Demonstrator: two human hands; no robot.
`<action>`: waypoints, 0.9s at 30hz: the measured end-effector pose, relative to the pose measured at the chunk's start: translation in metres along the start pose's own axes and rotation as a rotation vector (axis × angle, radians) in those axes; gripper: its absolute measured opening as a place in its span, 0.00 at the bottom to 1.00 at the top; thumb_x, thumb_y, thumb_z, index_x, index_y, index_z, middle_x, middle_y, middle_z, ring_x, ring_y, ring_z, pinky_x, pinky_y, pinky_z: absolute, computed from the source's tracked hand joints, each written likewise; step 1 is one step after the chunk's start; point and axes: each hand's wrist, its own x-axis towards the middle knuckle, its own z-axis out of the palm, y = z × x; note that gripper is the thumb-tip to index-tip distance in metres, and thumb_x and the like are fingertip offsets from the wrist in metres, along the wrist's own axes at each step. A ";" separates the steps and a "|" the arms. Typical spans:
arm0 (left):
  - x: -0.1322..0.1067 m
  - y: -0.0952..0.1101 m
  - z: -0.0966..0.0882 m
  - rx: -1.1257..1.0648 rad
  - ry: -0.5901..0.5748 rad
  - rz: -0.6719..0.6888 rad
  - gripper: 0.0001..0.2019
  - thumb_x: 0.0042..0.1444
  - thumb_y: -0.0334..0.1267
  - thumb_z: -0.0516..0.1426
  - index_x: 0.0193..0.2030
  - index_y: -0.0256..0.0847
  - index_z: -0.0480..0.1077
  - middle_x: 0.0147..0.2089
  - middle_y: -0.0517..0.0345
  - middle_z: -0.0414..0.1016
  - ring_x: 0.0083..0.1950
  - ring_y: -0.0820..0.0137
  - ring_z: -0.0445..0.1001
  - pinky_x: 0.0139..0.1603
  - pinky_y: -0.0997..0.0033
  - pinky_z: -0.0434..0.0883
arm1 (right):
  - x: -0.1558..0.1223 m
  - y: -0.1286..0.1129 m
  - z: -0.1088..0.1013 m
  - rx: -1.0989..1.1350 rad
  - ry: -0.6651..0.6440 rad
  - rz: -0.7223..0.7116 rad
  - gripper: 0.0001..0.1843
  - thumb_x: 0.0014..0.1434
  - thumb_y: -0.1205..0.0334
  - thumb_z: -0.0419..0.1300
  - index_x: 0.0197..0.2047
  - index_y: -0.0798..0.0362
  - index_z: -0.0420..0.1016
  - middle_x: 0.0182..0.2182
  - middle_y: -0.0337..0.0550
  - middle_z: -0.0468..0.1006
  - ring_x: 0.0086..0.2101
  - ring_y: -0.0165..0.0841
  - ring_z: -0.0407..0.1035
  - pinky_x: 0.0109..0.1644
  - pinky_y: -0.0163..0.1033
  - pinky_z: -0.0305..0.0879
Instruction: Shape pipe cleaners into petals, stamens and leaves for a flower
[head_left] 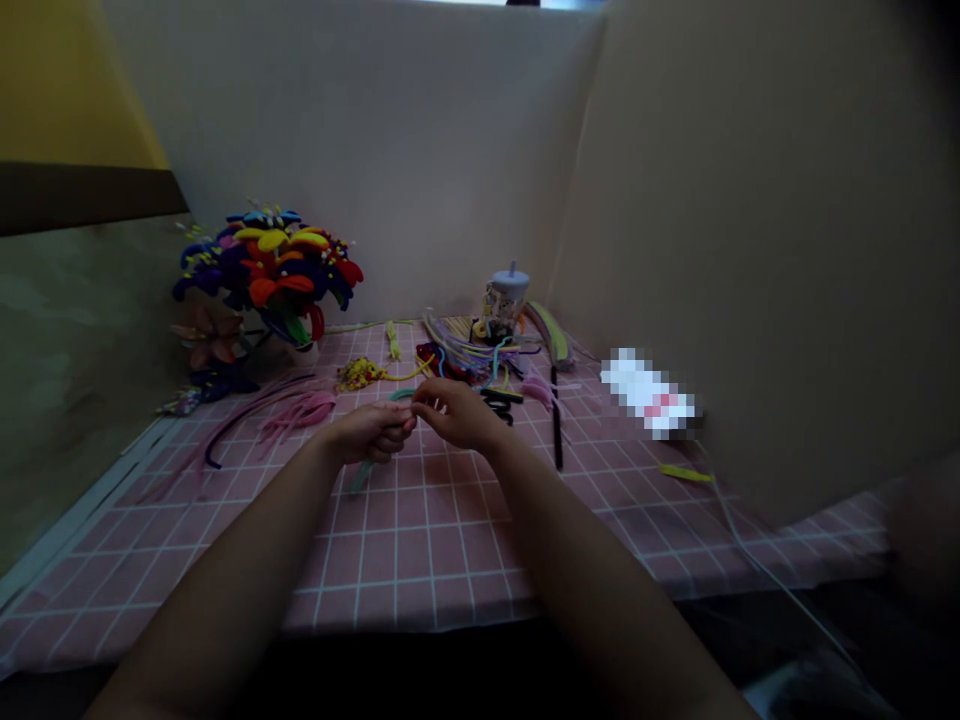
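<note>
My left hand (pixel 373 432) is closed around a pale green pipe cleaner (pixel 361 476), whose tail hangs out below the fingers. Another stretch of green curves out above this hand and runs behind the right one. My right hand (pixel 456 412) is closed in a pinch, its fingertips meeting those of the left just over the table. The bit of pipe cleaner between the fingertips is mostly hidden. Right behind the hands lie a black coiled piece (pixel 498 404) and a bunch of yellow-and-red stamens (pixel 361 374).
A bouquet of bright fuzzy flowers (pixel 281 265) stands at the back left, with pink pipe cleaners (pixel 300 415) before it. A lidded cup (pixel 507 300) stands among loose pipe cleaners at the back. Rightward are a black stick (pixel 556 425), a yellow strip (pixel 686 473) and a white cable (pixel 750 555).
</note>
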 end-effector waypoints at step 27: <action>-0.003 -0.003 0.013 -0.265 -0.158 0.207 0.12 0.55 0.42 0.52 0.26 0.40 0.54 0.18 0.71 0.38 0.16 0.82 0.34 0.12 0.86 0.43 | 0.000 0.009 0.009 1.140 -0.039 0.416 0.14 0.44 0.57 0.65 0.34 0.55 0.72 0.25 0.37 0.73 0.24 0.24 0.63 0.33 0.34 0.61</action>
